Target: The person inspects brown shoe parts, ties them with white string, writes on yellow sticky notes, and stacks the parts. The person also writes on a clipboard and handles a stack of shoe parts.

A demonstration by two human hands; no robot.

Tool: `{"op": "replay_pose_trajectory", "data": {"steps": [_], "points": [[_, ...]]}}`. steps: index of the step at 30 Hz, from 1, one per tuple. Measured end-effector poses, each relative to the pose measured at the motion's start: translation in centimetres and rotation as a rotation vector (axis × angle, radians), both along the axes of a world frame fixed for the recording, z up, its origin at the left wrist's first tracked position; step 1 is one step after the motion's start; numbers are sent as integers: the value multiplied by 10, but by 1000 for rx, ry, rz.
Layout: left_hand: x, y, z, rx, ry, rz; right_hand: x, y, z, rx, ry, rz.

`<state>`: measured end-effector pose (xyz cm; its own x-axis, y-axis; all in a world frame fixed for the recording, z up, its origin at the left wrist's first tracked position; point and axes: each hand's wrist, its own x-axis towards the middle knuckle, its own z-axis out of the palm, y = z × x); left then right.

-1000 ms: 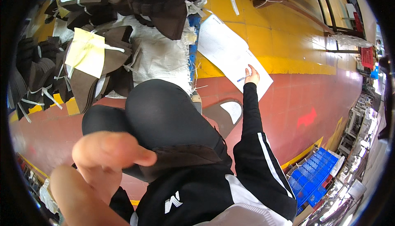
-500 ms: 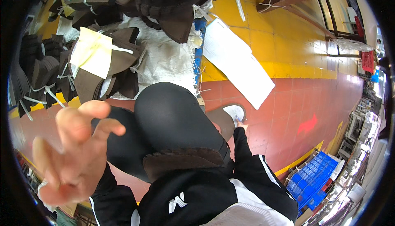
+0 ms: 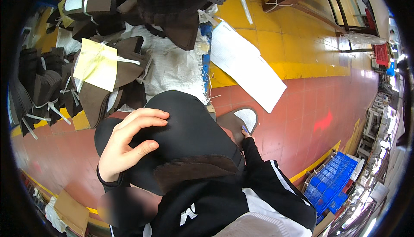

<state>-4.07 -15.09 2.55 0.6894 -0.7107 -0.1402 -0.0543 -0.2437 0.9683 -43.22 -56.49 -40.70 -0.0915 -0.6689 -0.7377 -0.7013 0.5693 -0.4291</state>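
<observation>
two hands are showing. the left hand (image 3: pixel 125 144) is resting over the black-clad knee (image 3: pixel 181 124), fingers curled loosely, its grip holding nothing. the right hand (image 3: pixel 246 134) is reaching down beside a brown sole piece (image 3: pixel 239 122) on the red floor (image 3: pixel 302 116), seemingly pinching a small blue pen; white paper (image 3: pixel 246 64) is lying beyond.

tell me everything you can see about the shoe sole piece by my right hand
The sole-shaped piece lies flat on the red floor just right of the bent knee. It has a dark brown rim around a pale grey-white inner face and looks like thin, stiff board or leather. The right hand reaches its near edge with a small blue pen-like tool; the fingers are mostly hidden. A white sheet lies beyond it, apart.
</observation>
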Motion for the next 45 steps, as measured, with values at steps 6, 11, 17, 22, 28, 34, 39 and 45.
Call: {"op": "replay_pose_trajectory", "data": {"steps": [6,11,17,22,28,34,39,45], "points": [[0,7,-7,4,19,85,41,-13,63,20,167,243],[6,21,-9,-4,15,192,134,-47,169,-268,-192,798],[8,32,3,41,165,359,252,-27,336,-447,-492,1187],[14,70,-18,107,-306,554,300,-10,353,-261,-1127,968],[56,154,-111,195,30,1178,354,33,251,-224,-709,1241],[46,151,-132,129,111,1024,351,103,208,-39,-697,1109],[37,156,-119,286,214,1017,346,114,237,-125,-778,1145],[23,151,-101,-42,347,1051,331,96,249,-317,-936,1106]]}}
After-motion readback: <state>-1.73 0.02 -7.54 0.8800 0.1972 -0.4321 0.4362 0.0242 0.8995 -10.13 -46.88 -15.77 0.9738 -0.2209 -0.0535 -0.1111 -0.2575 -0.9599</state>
